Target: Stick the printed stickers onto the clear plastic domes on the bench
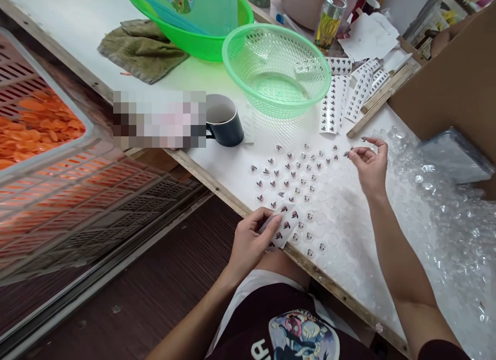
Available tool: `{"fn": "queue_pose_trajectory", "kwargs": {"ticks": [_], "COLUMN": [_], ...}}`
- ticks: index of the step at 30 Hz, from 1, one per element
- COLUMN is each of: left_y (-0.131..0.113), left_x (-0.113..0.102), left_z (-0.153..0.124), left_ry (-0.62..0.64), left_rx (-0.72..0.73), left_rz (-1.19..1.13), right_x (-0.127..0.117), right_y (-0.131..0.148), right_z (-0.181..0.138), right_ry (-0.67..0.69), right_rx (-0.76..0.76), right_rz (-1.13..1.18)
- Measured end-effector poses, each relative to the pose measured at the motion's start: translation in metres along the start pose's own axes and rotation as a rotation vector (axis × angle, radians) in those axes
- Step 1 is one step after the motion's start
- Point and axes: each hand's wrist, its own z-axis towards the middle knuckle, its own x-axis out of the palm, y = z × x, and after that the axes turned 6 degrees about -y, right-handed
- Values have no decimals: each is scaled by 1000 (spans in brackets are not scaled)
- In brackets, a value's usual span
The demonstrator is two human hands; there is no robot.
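Note:
My left hand (251, 238) is closed on a small sticker sheet (287, 227) at the table's front edge, with its thumb on top. Over the far side of the clear discs, my right hand (372, 169) pinches a tiny printed sticker (346, 154) between thumb and finger. Another dark speck shows at a fingertip, too small to make out. Between the hands lie many clear round discs bearing printed stickers (287, 184). Plain transparent discs (341, 215) spread in rows to their right.
A heap of clear plastic pieces (437, 205) covers the right side. Behind stand a dark mug (229, 130), a green colander (279, 104) and more sticker sheets (331, 109) beside wooden strips (382, 99). An orange-filled crate (87, 117) is at left, a cardboard box (453, 86) at right.

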Motion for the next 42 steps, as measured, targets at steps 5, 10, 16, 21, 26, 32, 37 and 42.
{"fn": "queue_pose_trajectory", "kwargs": {"ticks": [5, 10, 16, 21, 26, 32, 37, 42], "left_y": [-2, -5, -4, -4, -1, -1, -1, 1], "left_x": [0, 0, 0, 0, -1, 0, 0, 0], "left_z": [0, 0, 0, 0, 0, 1, 1, 0], "left_ry": [13, 3, 9, 2, 14, 25, 26, 27], "left_rx": [7, 9, 1, -4, 10, 14, 15, 21], "left_rz": [-1, 11, 11, 17, 14, 1, 7, 12], "right_x": [-16, -9, 5, 7, -17, -41, -34, -23], "right_y": [-50, -60, -62, -53, -48, -58, -59, -50], "right_z": [50, 50, 49, 45, 41, 35, 33, 30], "right_ry": [-38, -33, 38, -24, -107, 29, 43, 96], "right_rx": [141, 159, 43, -138, -78, 245, 260, 173], "right_rz": [-179, -192, -484, -748, -544, -280, -437, -726]}}
